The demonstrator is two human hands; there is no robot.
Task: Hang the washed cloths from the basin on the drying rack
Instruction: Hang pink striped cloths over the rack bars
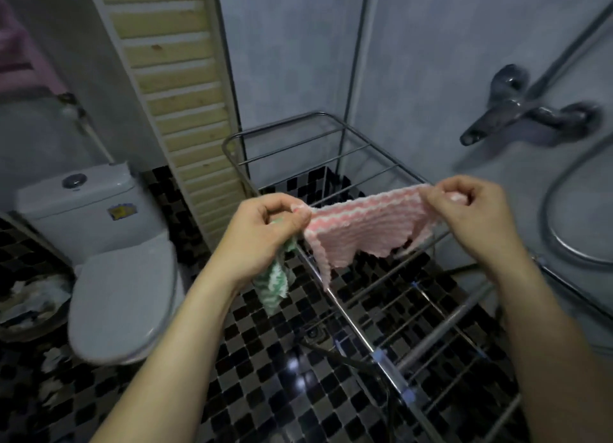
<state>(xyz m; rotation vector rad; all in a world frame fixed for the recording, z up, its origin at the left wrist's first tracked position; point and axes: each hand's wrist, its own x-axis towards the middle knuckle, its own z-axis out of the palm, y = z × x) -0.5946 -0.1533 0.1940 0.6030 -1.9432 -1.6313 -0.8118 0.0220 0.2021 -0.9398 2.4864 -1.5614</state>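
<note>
A pink and white striped cloth (361, 230) is stretched between my two hands, just above the bars of the metal drying rack (335, 137). My left hand (262, 233) pinches its left corner and also holds a green and white cloth (277, 283) that dangles below the fist. My right hand (471, 217) pinches the pink cloth's right corner. The pink cloth's lower edge hangs down over the rack's near rails. No basin with cloths can be made out with certainty.
A white toilet (116, 276) stands to the left on the black checkered tile floor (265, 376). A wall tap (517, 110) and a shower hose (564, 217) are on the right wall. A slatted panel (179, 87) rises behind the rack.
</note>
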